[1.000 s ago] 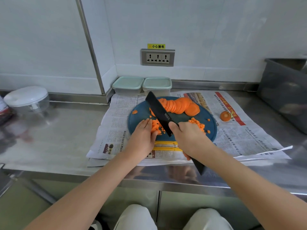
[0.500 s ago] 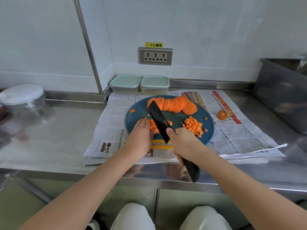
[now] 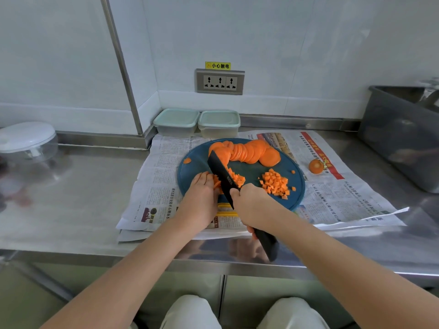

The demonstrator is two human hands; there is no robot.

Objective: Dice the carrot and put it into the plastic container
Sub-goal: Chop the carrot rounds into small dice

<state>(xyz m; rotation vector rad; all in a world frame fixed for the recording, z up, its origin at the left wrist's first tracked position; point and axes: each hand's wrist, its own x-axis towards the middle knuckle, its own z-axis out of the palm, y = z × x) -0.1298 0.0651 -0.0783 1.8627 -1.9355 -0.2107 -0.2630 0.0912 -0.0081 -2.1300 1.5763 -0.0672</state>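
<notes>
A round blue cutting board [image 3: 297, 186] lies on newspaper. A fanned row of carrot slices [image 3: 247, 151] runs along its far side, and a heap of diced carrot [image 3: 275, 184] sits at its right. My right hand [image 3: 251, 205] grips the black knife [image 3: 223, 178], whose blade rests down on carrot strips [image 3: 235, 178] near the board's front left. My left hand [image 3: 202, 198] lies on the left side of the strips, fingers against them. Two lidded plastic containers [image 3: 177, 122] [image 3: 218, 123] stand at the back wall.
A carrot end [image 3: 316, 166] lies on the newspaper [image 3: 156, 186] right of the board. A clear bowl with a white lid [image 3: 26, 141] stands at the far left. A grey tub [image 3: 403, 138] fills the right edge. The steel counter's front edge [image 3: 95, 255] runs below my arms.
The knife blade has come down from its raised position onto the carrot strips beside my left hand. More small cubes lie right of the blade.
</notes>
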